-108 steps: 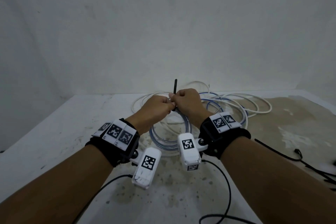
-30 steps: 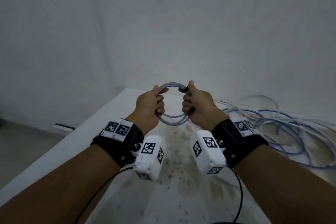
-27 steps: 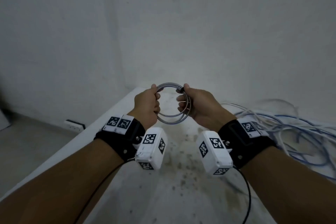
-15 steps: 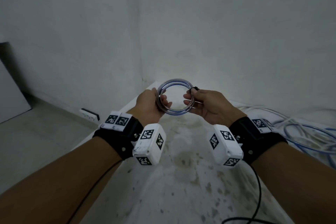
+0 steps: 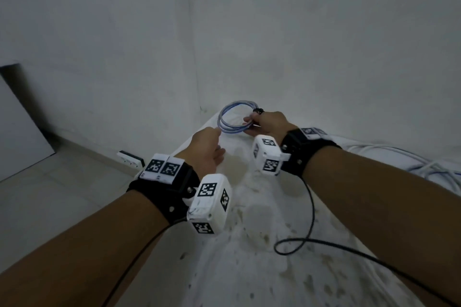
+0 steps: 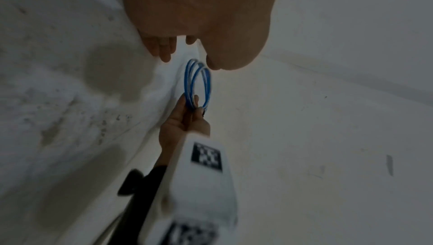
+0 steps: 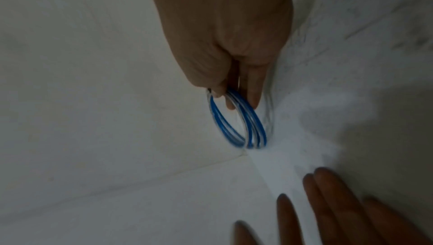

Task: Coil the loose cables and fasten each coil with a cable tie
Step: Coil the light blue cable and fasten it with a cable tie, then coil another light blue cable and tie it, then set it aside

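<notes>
Left hand [image 5: 208,147] has let go, fingers spread; right hand [image 5: 268,122] alone pinches the tied coil [image 5: 234,117], setting it aside

Two plain, pale grey-white plaster walls [image 5: 299,32] meet in a vertical corner [image 5: 195,57]. Below lies a light tiled floor [image 5: 50,194], with a white socket strip [image 5: 131,159] at the wall's foot. A dark-edged flat panel [image 5: 17,117] leans at left. A stained white tabletop [image 5: 249,269] fills the foreground; the light is dim.
</notes>
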Demonstrator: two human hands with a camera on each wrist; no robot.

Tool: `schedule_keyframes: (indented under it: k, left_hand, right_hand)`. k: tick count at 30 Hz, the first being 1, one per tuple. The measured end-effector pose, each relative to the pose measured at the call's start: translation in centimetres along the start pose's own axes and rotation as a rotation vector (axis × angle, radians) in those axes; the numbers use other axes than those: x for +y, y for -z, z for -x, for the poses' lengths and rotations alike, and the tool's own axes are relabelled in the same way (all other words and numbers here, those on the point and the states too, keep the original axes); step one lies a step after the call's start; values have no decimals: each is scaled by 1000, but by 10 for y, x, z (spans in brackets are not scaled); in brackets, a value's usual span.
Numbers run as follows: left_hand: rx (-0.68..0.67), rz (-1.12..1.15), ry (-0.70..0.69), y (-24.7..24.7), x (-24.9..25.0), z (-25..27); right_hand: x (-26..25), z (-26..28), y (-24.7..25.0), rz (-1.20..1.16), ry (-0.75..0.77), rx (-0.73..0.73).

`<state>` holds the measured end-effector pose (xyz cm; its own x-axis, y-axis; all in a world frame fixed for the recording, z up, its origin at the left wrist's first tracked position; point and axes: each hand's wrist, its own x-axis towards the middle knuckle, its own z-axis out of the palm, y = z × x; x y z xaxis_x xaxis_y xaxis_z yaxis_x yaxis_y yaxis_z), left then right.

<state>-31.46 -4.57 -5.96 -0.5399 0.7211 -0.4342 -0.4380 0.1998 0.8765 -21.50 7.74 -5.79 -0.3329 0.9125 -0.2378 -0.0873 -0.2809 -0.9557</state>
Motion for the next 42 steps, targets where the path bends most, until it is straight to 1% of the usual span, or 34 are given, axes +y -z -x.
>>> schedule_keyframes:
  k: [1, 2, 3, 5, 6, 7, 8, 9, 10, 11, 12, 13, 14, 16, 18, 22, 24, 26, 28, 30, 32, 34, 38, 41, 42]
  left_hand:
    - [-2, 1, 0, 1, 0, -1]
    - [-4, 2, 1, 2, -1, -1]
    - [-7, -2, -2, 3, -2, -2]
    - [-18, -8, -7, 4, -3, -5]
    - [-18, -1, -7, 5, -4, -6]
    - [-19, 8, -9, 5, -5, -6]
    - [-23, 15, -11, 5, -4, -6]
    - [-28, 20, -9, 5, -4, -6]
    - [-33, 20, -10, 6, -4, -6]
    - [-37, 15, -13, 7, -5, -7]
    - [-39, 6, -17, 7, -5, -7]
    - [-37, -3, -19, 8, -5, -9]
    - [-33, -7, -21, 8, -6, -10]
    - [-25, -7, -27, 8, -6, -12]
    - [-27, -10, -32, 7, -6, -12]
    - [-28, 8, -43, 6, -6, -6]
    - [-31, -8, -53, 4, -6, -2]
    - [-29, -40, -69, 1, -6, 1]
    - [-56, -78, -83, 0, -6, 6]
    - [-142, -140, -88, 0, -11, 14]
    - [-243, -271, -123, -6, -18, 30]
    - [-346, -423, -199, -23, -26, 55]
    - [-528, -575, -343, -81, -37, 112]
    - [-597, -691, -431, -127, -49, 146]
    - [-618, -729, -458, -141, -56, 155]
  right_hand:
    - [4, -9, -3, 71, 37, 36]
    - [8, -16, -2, 234, 73, 39]
    - [10, -24, 1, 330, 75, 60]
    - [27, -28, 3, 736, 202, 180]
    - [31, -29, 3, 826, 250, 202]
    - [32, -27, 2, 872, 280, 193]
    - [30, -21, -1, 891, 259, 207]
    - [31, -19, -3, 871, 263, 184]
    - [31, -15, -5, 757, 268, 124]
    - [27, -10, -8, 582, 224, 80]
    - [27, -12, -8, 606, 251, 140]
    - [27, -10, -10, 689, 237, 184]
    - [27, -11, -12, 734, 240, 202]
    - [25, -10, -16, 902, 246, 187]
    - [22, -8, -18, 999, 265, 179]
    - [17, -6, -18, 1063, 287, 140]
    - [15, 2, -15, 1057, 287, 94]
    - [13, 13, -7, 997, 281, 112]
    - [8, 28, 11, 952, 324, 201]
    - [-3, 53, 42, 1007, 374, 240]
    - [-16, 82, 84, 1059, 383, 281]
    - [-30, 115, 134, 1079, 391, 356]
    - [-40, 176, 244, 1139, 285, 520]
    - [-31, 214, 323, 1268, 161, 594]
    - [-28, 228, 343, 1325, 112, 608]
